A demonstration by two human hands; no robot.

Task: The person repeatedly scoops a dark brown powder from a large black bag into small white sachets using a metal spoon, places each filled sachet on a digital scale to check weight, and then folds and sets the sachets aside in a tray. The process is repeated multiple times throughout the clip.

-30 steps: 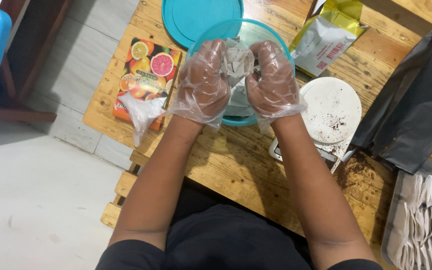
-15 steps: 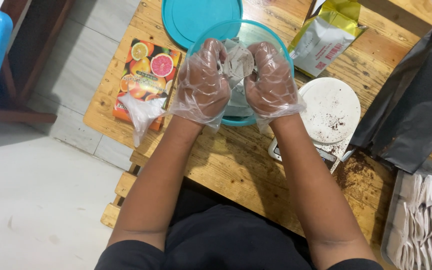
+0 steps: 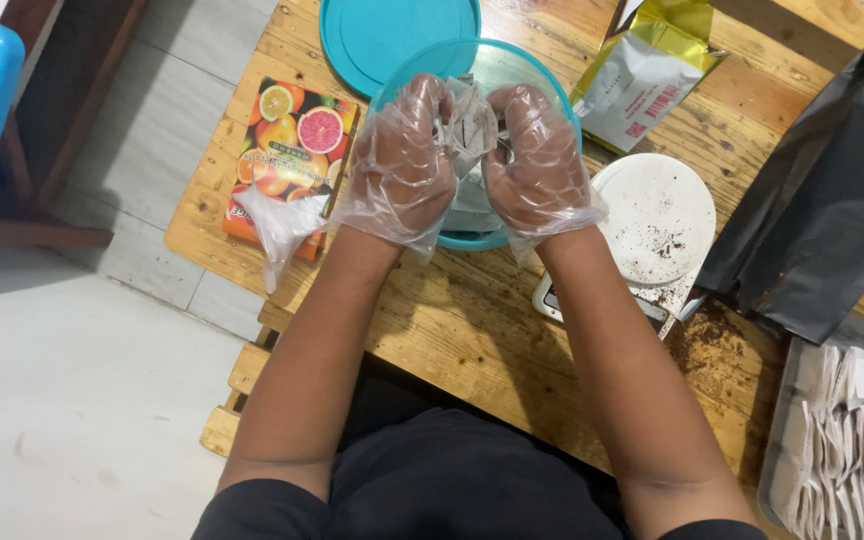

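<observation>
Both my hands wear thin clear plastic gloves and meet over a round teal bowl (image 3: 512,62) on the wooden table (image 3: 472,340). My left hand (image 3: 402,165) and my right hand (image 3: 537,165) together pinch a small white paper sachet (image 3: 472,125) between their fingertips, above the bowl. More pale sachets lie inside the bowl, partly hidden by my hands.
A teal lid (image 3: 392,35) lies behind the bowl. A fruit-printed box (image 3: 292,140) with a loose plastic glove (image 3: 277,225) sits at the left. A small white scale (image 3: 652,225) dusted with dark grounds, a yellow-silver pouch (image 3: 652,80), a black bag (image 3: 822,210) and a clear tray of sachets (image 3: 842,430) are at the right.
My hands have stayed over the bowl, shifting the sachet slightly between the fingertips. Nothing else has moved.
</observation>
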